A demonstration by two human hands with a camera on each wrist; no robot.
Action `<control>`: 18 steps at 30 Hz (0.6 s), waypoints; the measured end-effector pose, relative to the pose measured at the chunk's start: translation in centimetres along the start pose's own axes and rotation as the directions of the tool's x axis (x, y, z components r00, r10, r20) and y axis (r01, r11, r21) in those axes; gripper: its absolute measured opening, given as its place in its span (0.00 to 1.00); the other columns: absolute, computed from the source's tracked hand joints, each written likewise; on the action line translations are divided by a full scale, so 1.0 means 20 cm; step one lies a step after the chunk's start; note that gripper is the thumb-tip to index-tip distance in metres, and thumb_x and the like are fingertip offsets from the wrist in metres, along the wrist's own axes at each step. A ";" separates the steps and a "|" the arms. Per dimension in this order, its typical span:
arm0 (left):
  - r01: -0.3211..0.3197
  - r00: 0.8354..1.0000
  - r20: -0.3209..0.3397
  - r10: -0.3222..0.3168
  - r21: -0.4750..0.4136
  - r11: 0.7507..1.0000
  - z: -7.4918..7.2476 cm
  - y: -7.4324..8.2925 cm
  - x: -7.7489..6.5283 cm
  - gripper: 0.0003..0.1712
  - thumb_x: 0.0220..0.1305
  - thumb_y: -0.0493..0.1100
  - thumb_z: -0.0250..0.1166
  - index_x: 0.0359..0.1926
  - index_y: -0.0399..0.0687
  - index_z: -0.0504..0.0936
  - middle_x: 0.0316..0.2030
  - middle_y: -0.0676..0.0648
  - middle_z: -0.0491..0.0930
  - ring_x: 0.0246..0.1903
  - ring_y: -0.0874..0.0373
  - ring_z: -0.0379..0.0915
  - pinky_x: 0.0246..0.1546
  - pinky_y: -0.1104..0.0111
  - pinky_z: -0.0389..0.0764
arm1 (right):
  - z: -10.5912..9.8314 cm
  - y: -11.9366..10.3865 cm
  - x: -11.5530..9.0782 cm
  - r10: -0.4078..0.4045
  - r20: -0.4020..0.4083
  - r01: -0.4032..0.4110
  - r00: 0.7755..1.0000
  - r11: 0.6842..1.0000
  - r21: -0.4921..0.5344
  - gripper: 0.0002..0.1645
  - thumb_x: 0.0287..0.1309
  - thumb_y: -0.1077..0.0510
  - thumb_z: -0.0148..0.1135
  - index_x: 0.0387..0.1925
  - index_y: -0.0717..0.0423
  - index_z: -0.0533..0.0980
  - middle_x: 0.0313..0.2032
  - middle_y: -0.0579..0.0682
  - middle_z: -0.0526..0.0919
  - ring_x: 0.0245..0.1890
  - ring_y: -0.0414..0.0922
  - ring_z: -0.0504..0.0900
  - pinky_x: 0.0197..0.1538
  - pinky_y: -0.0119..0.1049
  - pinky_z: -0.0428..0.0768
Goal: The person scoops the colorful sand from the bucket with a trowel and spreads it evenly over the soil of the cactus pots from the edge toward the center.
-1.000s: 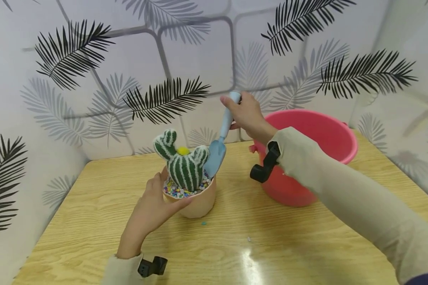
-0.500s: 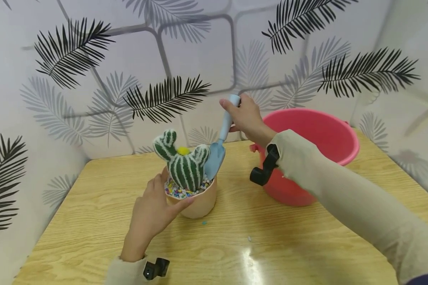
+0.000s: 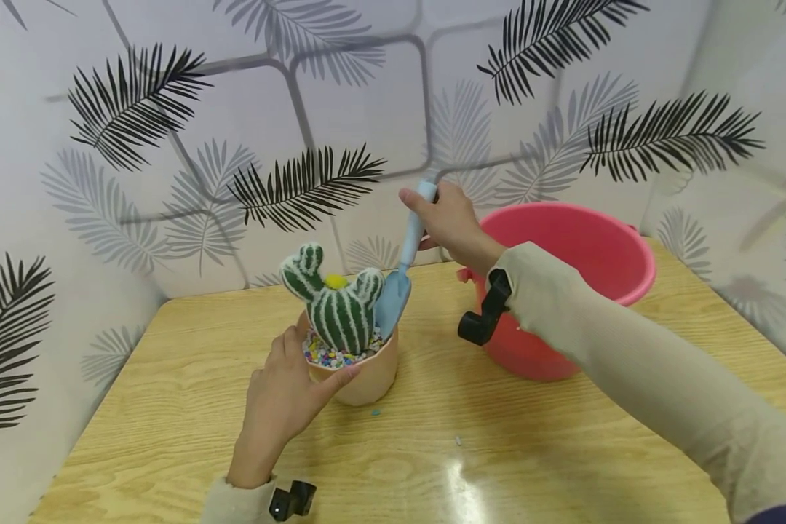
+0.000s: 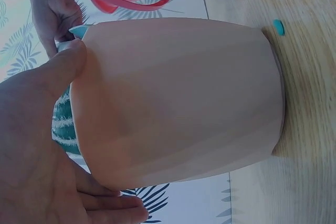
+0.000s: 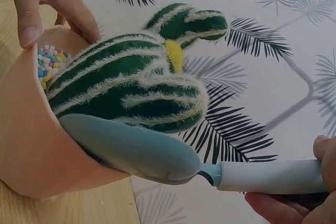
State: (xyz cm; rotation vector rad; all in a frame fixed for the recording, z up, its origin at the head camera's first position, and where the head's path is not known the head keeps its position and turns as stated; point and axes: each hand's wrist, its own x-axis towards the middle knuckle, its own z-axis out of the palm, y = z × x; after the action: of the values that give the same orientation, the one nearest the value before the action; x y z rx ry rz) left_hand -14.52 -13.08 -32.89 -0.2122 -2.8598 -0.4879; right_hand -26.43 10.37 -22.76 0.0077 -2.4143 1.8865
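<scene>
A green knitted cactus (image 3: 340,316) with white fuzzy ribs and a yellow tip stands in a peach flower pot (image 3: 367,382). Colourful pebbles (image 5: 51,59) surround its base. My left hand (image 3: 278,397) holds the pot from the left, thumb at the near rim and fingers on the far side. My right hand (image 3: 452,218) grips the pale handle of a light blue trowel (image 3: 393,298). The trowel slants down, its blade inside the right rim and against the cactus in the right wrist view. The blade's tip is hidden in the pot.
A large pink bucket (image 3: 537,349) stands on the wooden table (image 3: 203,364) to the right, partly behind my right forearm. A small teal pebble (image 4: 279,27) and a pale one (image 3: 458,441) lie near the pot. A leaf-patterned wall (image 3: 367,94) rises behind the table.
My right hand has moved slightly down and left, and the trowel's blade sits a little deeper in the pot. My left hand keeps its hold on the pot.
</scene>
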 end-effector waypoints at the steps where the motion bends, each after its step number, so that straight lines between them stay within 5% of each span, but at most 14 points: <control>1: 0.001 1.000 0.002 -0.001 -0.003 1.000 0.00 0.00 0.00 0.57 0.51 0.72 0.63 0.65 0.31 0.59 0.53 0.32 0.72 0.49 0.37 0.74 0.38 0.43 0.76 | 0.00 0.00 0.00 -0.002 -0.003 0.002 1.000 1.000 -0.011 0.26 0.64 0.44 0.57 0.48 0.62 0.68 0.34 0.53 0.69 0.27 0.45 0.79 0.33 0.39 0.85; 12: 0.002 1.000 0.018 -0.002 -0.009 1.000 -0.01 -0.01 0.01 0.58 0.51 0.72 0.63 0.66 0.31 0.59 0.56 0.31 0.70 0.50 0.37 0.74 0.39 0.43 0.76 | 0.01 0.02 -0.02 -0.011 0.003 0.011 1.000 1.000 -0.022 0.26 0.62 0.43 0.59 0.46 0.62 0.69 0.31 0.53 0.70 0.21 0.42 0.78 0.28 0.38 0.84; 18: 0.025 0.998 0.054 -0.021 -0.090 0.996 -0.01 -0.01 0.01 0.58 0.51 0.72 0.63 0.67 0.33 0.57 0.58 0.31 0.69 0.51 0.36 0.74 0.44 0.41 0.75 | -0.02 -0.02 -0.01 -0.021 -0.039 0.021 0.999 1.000 0.004 0.26 0.62 0.44 0.60 0.46 0.63 0.69 0.32 0.52 0.69 0.22 0.41 0.78 0.30 0.39 0.84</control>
State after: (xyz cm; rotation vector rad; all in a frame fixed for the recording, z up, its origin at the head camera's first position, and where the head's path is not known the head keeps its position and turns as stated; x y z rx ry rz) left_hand -14.79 -13.34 -32.80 -0.2111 -2.8967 -0.6268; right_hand -26.17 10.69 -22.19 -0.0026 -2.3753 1.8657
